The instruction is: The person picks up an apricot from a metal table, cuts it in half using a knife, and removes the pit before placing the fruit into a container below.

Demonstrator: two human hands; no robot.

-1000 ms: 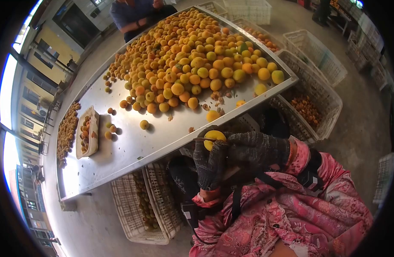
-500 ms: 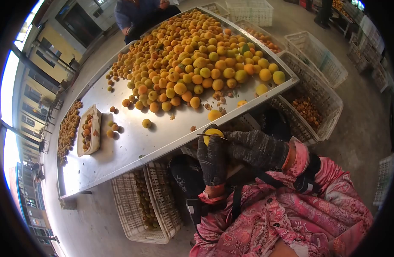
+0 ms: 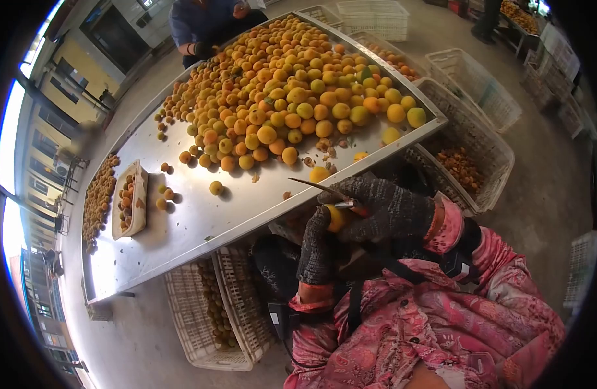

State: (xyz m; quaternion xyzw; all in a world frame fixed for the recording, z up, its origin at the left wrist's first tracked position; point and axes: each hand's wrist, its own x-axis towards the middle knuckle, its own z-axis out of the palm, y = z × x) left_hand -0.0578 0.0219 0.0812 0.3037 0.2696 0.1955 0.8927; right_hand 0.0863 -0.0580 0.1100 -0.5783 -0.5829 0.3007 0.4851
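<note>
In dark knitted gloves, both my hands meet just past the table's near edge. My left hand [image 3: 316,243] is closed on a yellow apricot [image 3: 338,218], partly hidden by the gloved fingers. My right hand [image 3: 394,206] grips a small knife [image 3: 314,185]; its thin blade points up and left over the table's rim, clear of the fruit, with something red and shiny metal showing near the fingers. Right beside the blade, one apricot [image 3: 320,174] lies on the metal table [image 3: 201,207]. A large heap of apricots [image 3: 266,97] covers the table's far part.
On the table's left are a white basket [image 3: 131,201] of fruit and a row of small brownish pieces [image 3: 100,198]. Plastic crates [image 3: 211,311] stand below the near edge; another crate [image 3: 489,168] at right holds orange pieces. Across the table sits a person [image 3: 211,29].
The knife blade, earlier across the apricot, has lifted off and now points up and left. The apricot has shifted lower and to the right between my hands.
</note>
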